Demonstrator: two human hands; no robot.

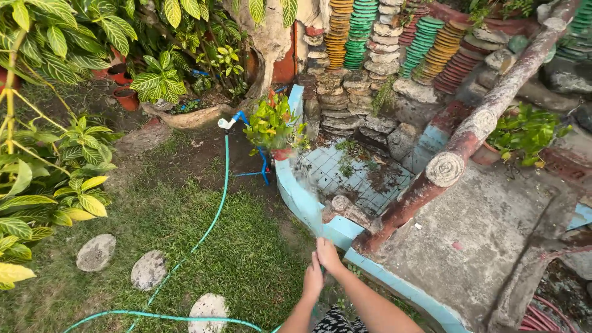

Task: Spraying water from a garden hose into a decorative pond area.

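Both my hands meet at the bottom middle, over the grass. My left hand (312, 279) and my right hand (327, 254) close together around the end of a green garden hose (213, 219). Water sprays from between them up toward a small potted plant (271, 126) with yellow-green leaves on the blue pond rim (302, 200). The hose runs back across the grass to a white and blue tap (229, 121). The hose end itself is hidden by my fingers.
A tiled pond basin (364, 176) with dirt lies right of the rim. A log-shaped beam (468, 135) slants across it. Round stepping stones (95, 251) dot the grass at the left. Leafy shrubs (55, 123) stand at the left. Stacked stones (370, 55) rise behind.
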